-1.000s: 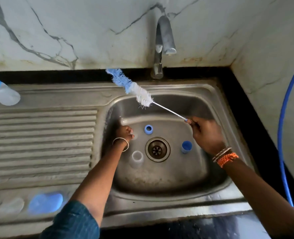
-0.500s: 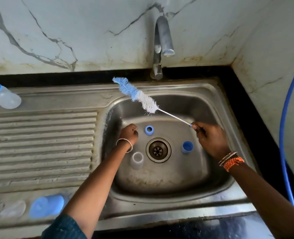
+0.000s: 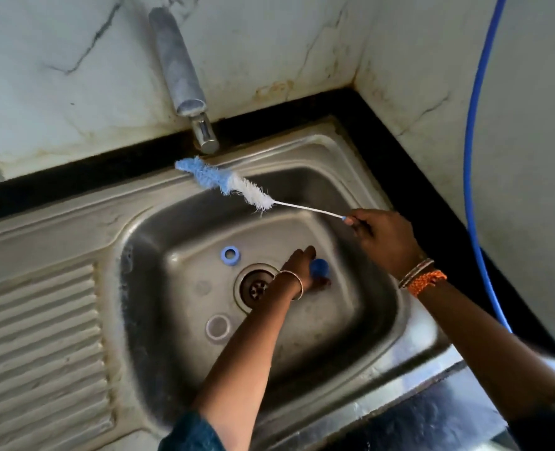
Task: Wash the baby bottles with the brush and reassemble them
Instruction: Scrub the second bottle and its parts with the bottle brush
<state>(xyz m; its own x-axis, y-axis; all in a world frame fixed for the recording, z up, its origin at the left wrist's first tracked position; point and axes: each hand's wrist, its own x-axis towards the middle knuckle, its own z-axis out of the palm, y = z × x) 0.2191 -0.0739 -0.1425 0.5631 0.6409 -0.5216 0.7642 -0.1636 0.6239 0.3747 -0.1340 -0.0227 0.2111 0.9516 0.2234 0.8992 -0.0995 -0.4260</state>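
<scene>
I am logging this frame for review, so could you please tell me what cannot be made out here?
- Head view: how the left hand grips the blue cap; its fingers curl behind the cap and are blurred.
- Head view: the brush handle end, hidden inside the right hand.
- Head view: part of the drain, covered by the left wrist.
- Head view: the draining board's left part, cut off by the frame edge.

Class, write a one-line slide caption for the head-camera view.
Over a steel sink, the right hand holds a bottle brush while the left hand grips a blue cap by the drain.
</scene>
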